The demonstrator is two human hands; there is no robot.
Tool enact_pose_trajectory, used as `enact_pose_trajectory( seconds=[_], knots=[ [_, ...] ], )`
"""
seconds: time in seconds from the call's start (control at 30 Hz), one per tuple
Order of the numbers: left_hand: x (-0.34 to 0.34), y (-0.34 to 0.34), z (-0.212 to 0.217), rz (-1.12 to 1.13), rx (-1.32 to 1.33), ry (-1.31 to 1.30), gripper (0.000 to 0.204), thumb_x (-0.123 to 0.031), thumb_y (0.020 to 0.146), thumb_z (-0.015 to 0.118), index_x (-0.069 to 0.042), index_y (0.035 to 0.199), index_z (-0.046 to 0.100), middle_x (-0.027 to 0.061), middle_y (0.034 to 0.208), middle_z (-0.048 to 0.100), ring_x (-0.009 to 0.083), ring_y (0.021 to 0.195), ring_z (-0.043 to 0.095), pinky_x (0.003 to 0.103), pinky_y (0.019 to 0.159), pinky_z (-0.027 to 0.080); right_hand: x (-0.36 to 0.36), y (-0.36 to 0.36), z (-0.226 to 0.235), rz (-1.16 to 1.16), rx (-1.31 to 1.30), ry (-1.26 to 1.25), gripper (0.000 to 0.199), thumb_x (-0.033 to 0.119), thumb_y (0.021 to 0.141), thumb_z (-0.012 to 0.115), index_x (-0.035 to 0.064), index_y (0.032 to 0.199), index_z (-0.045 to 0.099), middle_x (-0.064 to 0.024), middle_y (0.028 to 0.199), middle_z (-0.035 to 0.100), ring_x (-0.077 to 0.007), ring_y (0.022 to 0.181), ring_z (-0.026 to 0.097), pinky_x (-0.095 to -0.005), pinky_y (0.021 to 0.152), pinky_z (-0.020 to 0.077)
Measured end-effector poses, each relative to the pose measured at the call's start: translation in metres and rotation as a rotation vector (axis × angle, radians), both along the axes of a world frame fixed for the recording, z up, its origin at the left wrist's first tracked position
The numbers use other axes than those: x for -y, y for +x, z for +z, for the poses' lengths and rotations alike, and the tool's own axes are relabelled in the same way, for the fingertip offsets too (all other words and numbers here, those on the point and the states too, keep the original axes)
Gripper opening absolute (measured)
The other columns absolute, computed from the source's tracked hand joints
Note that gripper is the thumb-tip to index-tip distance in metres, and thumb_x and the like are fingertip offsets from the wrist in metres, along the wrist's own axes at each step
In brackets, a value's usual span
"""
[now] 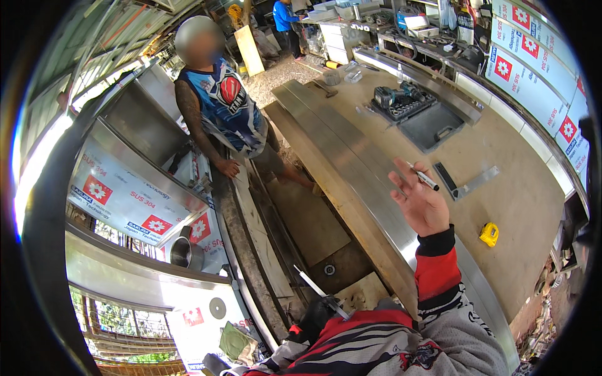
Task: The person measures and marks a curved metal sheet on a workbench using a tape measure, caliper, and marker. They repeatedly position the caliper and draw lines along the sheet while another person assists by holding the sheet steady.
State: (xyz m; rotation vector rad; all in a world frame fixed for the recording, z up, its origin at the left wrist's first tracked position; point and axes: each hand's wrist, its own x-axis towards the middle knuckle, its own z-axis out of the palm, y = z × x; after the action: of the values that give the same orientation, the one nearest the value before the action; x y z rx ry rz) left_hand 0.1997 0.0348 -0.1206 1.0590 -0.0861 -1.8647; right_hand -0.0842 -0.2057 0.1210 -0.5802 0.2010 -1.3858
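My right hand (421,203) is raised above the table, palm up and fingers partly spread. It holds a white marker (427,180) with a black end between the fingers. Below it lies a long, bent stainless steel sheet (357,141). Right of the hand a try square (475,183) with a black stock and metal blade rests on the table, and a yellow tape measure (489,235) lies nearer me. My left hand (321,311) is a dark shape low in front of my body, its fingers not distinguishable. A thin pale rod (311,282) sticks out beside it.
Across the gap stands another person (219,106), one hand on a ledge. A power drill (401,97) sits in an open black case (433,130) on the brown table (533,207). A hammer (326,89) lies farther back. Film-covered steel panels (125,194) stand left.
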Motion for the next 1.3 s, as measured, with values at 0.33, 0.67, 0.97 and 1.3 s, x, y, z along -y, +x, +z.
enact_pose_trajectory(
  seconds=[0.33, 0.67, 0.97, 1.3],
  knots=[
    [0.025, 0.007, 0.008, -0.083, 0.052, -0.071, 0.008, -0.014, 0.093, 0.062, -0.006, 0.092, 0.059, 0.0014, 0.079, 0.056, 0.0126, 0.072, 0.058, 0.029, 0.070, 0.052, -0.021, 0.048, -0.038, 0.741, -1.219, -0.704, 0.056, 0.016, 0.079, 0.086, 0.0062, 0.126, 0.057, -0.0105, 0.140, 0.059, -0.0216, 0.125, 0.057, -0.0343, 0.097, 0.0464],
    [0.068, 0.022, 0.003, -0.124, 0.036, -0.130, 0.011, -0.015, 0.092, 0.064, -0.006, 0.097, 0.059, 0.0012, 0.080, 0.057, 0.0122, 0.072, 0.058, 0.029, 0.069, 0.052, -0.059, 0.002, -0.079, 0.736, -0.573, -0.308, 0.059, 0.000, 0.080, 0.080, 0.0069, 0.132, 0.052, -0.0190, 0.149, 0.049, -0.0282, 0.136, 0.050, -0.0373, 0.106, 0.0422],
    [0.171, 0.002, 0.022, -0.260, 0.075, -0.241, 0.014, -0.015, 0.092, 0.066, -0.006, 0.101, 0.058, 0.0009, 0.081, 0.057, 0.0118, 0.073, 0.058, 0.029, 0.068, 0.052, -0.042, -0.039, -0.104, 0.114, -0.589, 0.028, 0.059, -0.014, 0.077, 0.072, 0.0048, 0.127, 0.049, -0.0194, 0.144, 0.052, -0.0311, 0.122, 0.060, -0.0405, 0.094, 0.0532],
    [0.270, -0.025, 0.044, -0.288, 0.469, -0.365, 0.041, -0.009, 0.088, 0.074, -0.006, 0.123, 0.053, 0.0028, 0.091, 0.060, 0.0140, 0.077, 0.062, 0.031, 0.066, 0.054, 0.006, -0.086, -0.150, -0.450, -0.509, -0.001, 0.056, 0.002, 0.071, 0.078, 0.0081, 0.119, 0.051, -0.0247, 0.132, 0.059, -0.0291, 0.091, 0.071, -0.0402, 0.081, 0.0562]
  ],
)
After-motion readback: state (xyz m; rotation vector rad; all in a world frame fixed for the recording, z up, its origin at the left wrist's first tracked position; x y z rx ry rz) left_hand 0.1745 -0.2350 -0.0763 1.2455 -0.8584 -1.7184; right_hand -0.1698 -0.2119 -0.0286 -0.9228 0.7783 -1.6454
